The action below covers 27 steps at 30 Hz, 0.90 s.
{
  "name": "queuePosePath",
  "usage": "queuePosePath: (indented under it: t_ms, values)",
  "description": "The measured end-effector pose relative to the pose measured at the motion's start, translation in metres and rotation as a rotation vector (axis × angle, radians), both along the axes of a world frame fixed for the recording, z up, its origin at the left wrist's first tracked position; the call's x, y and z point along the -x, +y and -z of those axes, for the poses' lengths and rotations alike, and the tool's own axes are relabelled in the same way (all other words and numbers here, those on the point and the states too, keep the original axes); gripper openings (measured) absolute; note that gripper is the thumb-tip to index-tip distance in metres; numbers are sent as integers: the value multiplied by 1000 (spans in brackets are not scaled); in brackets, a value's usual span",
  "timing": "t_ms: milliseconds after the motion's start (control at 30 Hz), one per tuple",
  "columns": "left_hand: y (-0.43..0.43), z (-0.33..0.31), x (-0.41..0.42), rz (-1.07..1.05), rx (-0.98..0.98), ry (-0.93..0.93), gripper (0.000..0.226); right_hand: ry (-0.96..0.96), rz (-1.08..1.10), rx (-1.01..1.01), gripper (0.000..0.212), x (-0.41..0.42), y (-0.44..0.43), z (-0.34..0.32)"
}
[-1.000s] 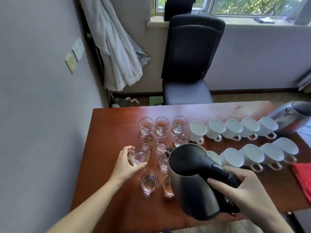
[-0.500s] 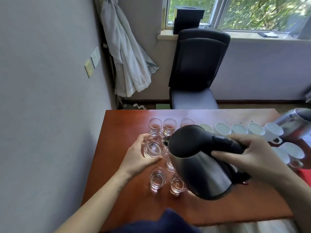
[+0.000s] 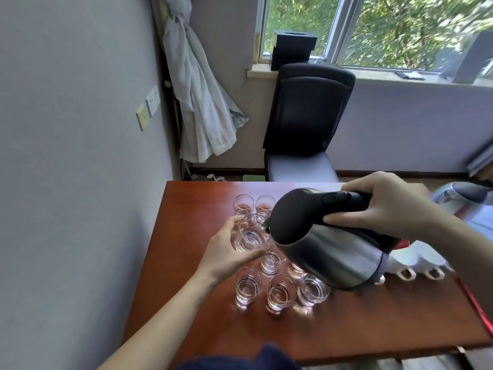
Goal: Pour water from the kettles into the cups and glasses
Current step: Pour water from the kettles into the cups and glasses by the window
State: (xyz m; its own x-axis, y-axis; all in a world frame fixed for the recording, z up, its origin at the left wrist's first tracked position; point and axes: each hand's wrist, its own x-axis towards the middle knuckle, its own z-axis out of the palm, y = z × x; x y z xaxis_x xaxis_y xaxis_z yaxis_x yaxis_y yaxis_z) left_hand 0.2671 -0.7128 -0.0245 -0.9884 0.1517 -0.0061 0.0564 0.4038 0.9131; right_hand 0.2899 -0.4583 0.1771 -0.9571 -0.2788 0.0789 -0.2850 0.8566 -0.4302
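The right hand (image 3: 386, 206) is gripping the black handle of a steel kettle (image 3: 328, 249), fingers wrapped over the top and thumb tucked under. The kettle is hanging in the air above the tabletop (image 3: 186, 236), tilted down to the left, with its spout meeting the rim of a glass (image 3: 249, 235). The left hand (image 3: 226, 252) is cupping that glass from the left, fingers curling round its far side and thumb lying along its near side, and is holding it up over the other glasses (image 3: 248, 288). A little water is sitting in the bottom of the held glass; whether a stream is running from the spout is too hard to tell.

The other glasses are standing upright in a cluster on the left half of the tabletop: two at the back just beyond the held glass, three in a near row, and more in between that the kettle is partly hiding. White cups (image 3: 416, 260) are peeking out from behind the kettle's base on the right, their handles pointing toward the viewer. A second kettle (image 3: 458, 198) is sitting at the far right, behind the right forearm. A red strip (image 3: 477, 313) is lying along the right edge of the tabletop.

Beyond the tabletop a black chair (image 3: 306, 116) is facing it, a pale cloth (image 3: 197, 102) is hanging in the corner, and a black box (image 3: 293, 46) is resting on the window sill (image 3: 261, 73).
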Motion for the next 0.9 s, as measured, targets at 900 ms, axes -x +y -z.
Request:
queuePosePath:
  t_ms: [900]
  values:
    - [-5,1,-1,35,31,-39,95,-34,-39,-140,44,12,-7,-14]
